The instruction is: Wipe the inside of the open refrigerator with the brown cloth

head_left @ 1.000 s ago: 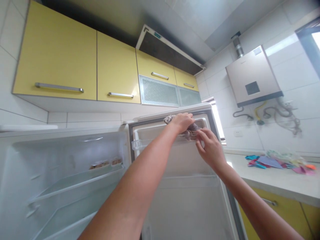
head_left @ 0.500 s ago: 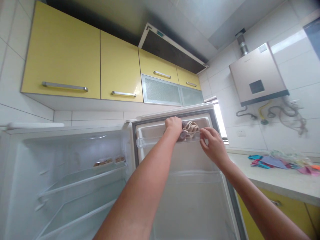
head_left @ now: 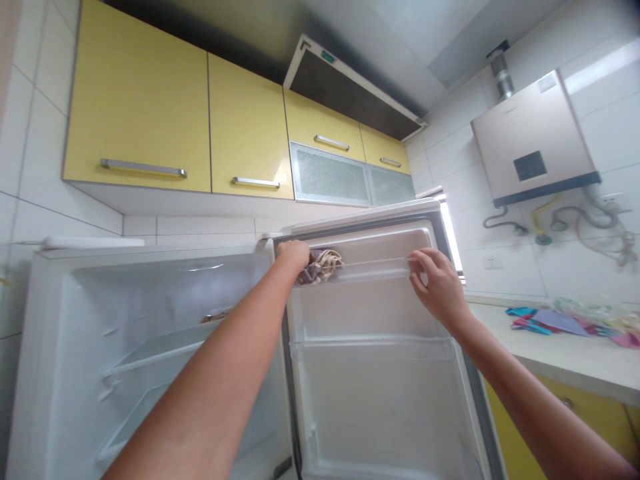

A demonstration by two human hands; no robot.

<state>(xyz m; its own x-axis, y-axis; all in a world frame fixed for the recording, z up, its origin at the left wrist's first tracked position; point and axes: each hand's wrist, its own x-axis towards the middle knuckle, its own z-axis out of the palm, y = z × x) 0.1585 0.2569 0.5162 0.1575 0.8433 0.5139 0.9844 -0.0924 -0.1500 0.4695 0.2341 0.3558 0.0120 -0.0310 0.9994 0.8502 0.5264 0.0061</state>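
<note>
One cloth (head_left: 324, 266), clutched in left fingers (head_left: 295, 253), needs even pressure along the rack (head_left: 373, 271); right fingers (head_left: 424, 259), half-curled at its rim, grip unclear, should brace it.

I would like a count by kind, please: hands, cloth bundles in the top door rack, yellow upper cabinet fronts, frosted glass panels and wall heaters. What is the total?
Hands (left, right): 2
Cloth bundle: 1
Yellow upper cabinet fronts: 4
Frosted glass panels: 2
Wall heater: 1
Total: 10
</note>
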